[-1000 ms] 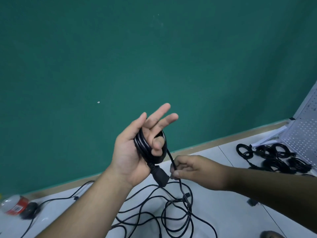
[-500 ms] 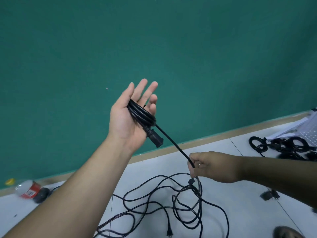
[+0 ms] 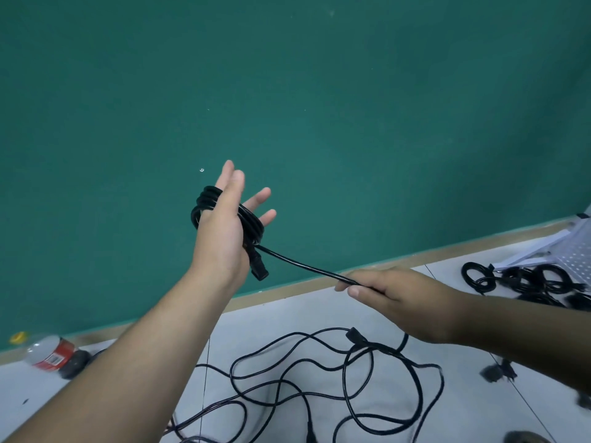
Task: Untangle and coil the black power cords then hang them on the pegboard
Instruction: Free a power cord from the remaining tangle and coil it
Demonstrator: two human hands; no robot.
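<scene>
Winding the power cord [image 3: 303, 266] round my straight-fingered left grip [image 3: 224, 238], with my right grip [image 3: 399, 298] curled on its taut run beside, I fear the tangle [image 3: 355, 335] below snagging and dragging loops off.

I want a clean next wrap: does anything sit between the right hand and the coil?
Nothing visible: the cord runs taut and bare from the coil round the left hand to the right hand. Beyond it, tangled loops on the floor may snag.
</scene>
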